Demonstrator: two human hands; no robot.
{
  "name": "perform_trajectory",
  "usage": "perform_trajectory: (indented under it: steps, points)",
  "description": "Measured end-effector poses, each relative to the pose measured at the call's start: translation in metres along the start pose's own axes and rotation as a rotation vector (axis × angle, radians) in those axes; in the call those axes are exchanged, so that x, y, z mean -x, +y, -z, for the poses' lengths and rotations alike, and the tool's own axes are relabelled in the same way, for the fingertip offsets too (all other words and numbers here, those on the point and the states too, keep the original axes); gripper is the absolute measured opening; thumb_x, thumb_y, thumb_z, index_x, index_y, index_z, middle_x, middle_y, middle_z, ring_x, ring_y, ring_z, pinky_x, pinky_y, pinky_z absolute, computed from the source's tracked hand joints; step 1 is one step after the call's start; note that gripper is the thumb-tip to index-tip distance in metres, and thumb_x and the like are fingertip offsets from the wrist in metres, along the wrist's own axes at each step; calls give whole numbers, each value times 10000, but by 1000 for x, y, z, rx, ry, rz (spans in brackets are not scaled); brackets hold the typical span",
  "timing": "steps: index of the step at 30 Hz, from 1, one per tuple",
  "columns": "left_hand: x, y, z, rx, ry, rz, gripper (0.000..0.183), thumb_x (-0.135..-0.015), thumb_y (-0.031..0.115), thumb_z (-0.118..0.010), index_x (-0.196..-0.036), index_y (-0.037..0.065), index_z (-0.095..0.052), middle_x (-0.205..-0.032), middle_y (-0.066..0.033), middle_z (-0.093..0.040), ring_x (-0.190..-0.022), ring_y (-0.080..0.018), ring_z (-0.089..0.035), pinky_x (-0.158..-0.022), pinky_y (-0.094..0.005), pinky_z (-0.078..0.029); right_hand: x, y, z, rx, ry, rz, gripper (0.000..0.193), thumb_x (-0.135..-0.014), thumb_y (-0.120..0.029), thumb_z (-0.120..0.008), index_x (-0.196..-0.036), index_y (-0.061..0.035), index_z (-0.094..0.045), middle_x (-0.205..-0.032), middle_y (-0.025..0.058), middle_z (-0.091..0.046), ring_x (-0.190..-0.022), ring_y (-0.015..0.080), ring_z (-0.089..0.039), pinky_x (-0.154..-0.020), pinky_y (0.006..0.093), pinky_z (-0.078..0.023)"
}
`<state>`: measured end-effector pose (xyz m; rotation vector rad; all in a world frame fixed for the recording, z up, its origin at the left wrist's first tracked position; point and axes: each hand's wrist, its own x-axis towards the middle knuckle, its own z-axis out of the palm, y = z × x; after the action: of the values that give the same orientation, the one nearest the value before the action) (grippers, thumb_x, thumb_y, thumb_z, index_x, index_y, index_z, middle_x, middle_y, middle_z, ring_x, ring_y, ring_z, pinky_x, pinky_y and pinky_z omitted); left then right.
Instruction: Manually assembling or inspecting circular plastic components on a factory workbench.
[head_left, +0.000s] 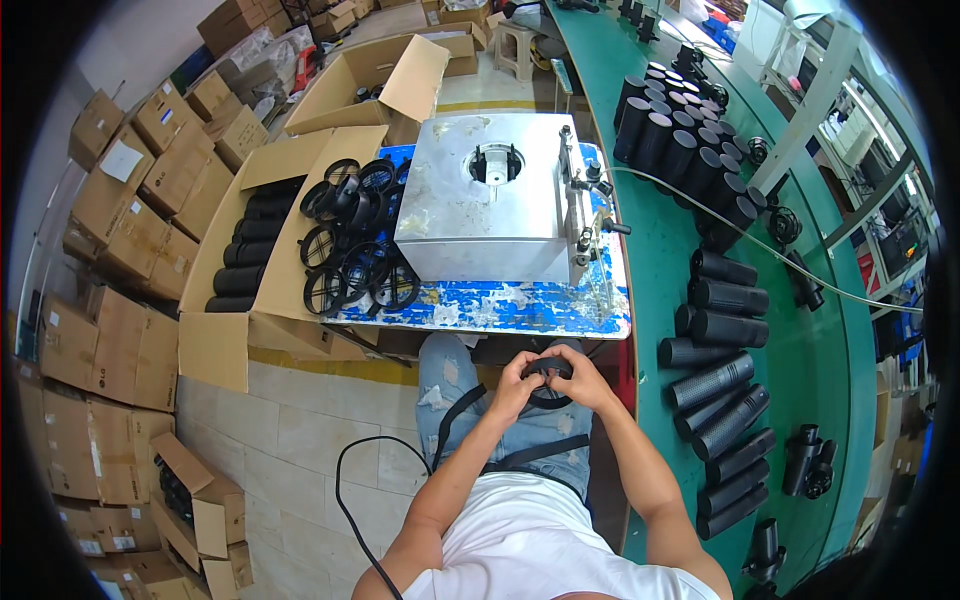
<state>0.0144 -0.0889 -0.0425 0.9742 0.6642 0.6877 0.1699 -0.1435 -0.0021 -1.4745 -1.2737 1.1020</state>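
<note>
Over my lap, both hands grip one black round plastic ring (549, 366), which looks like the spoked rings piled on the table. My left hand (514, 388) is closed on its left side, and my right hand (584, 382) is closed on its right side. Part of the ring is hidden behind my fingers. Just beyond my hands stands a worn blue table (470, 310). On it sits a silver metal box fixture (440, 215) with a round opening on top and a clamp mechanism along its right side. Left of the fixture lies a heap of black spoked rings (366, 262).
An open carton (215, 335) of black cylinders stands left of the table. To the right, a long green workbench (800, 400) carries upright and lying black cylinders (715, 325). A thin hose (760, 245) runs across it. Stacked cartons (120, 350) line the left wall. A black cord (342, 470) hangs beside me.
</note>
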Motion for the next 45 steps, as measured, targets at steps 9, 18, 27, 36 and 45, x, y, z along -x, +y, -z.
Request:
perform_trajectory:
  steps: [9,18,27,36,45]
  points:
    - [2,4,-2,11,-22,17,253,-794,-34,-532,-1044,2,-538,-984,-44,-582,-916,-108,-558,-821,-245,-448,0,-5,2,-31,-29,-70,378,-697,-51,-605,-1068,14,-572,-953,78,-595,-887,151,-555,-830,276,-447]
    - [2,5,-2,23,6,22,261,-774,-18,-554,-1032,11,-542,-942,-29,-600,-879,-99,-563,-789,-227,-444,1,-6,2,-26,-29,-29,400,-683,-28,-575,-1081,13,-567,-973,83,-591,-909,161,-557,-849,279,-440]
    - [2,3,-1,24,-13,2,280,-763,11,-577,-1041,9,-541,-949,-19,-568,-892,-89,-537,-799,-229,-430,2,-3,2,-28,-1,-65,397,-685,-17,-565,-1080,18,-567,-982,91,-597,-927,171,-567,-864,285,-441]
    - [4,4,3,28,16,23,253,-774,5,-579,-1026,9,-547,-938,-16,-566,-876,-84,-541,-786,-224,-432,-1,-3,-2,-46,-12,-60,380,-699,-24,-578,-1076,16,-570,-983,84,-598,-924,164,-563,-856,283,-443]
    - [-4,1,-1,16,-18,6,260,-783,-11,-579,-1041,10,-550,-951,-56,-607,-890,-117,-578,-801,-246,-457,4,-8,8,-87,-8,-20,399,-703,-57,-621,-1095,3,-576,-1007,79,-605,-952,157,-563,-878,281,-442]
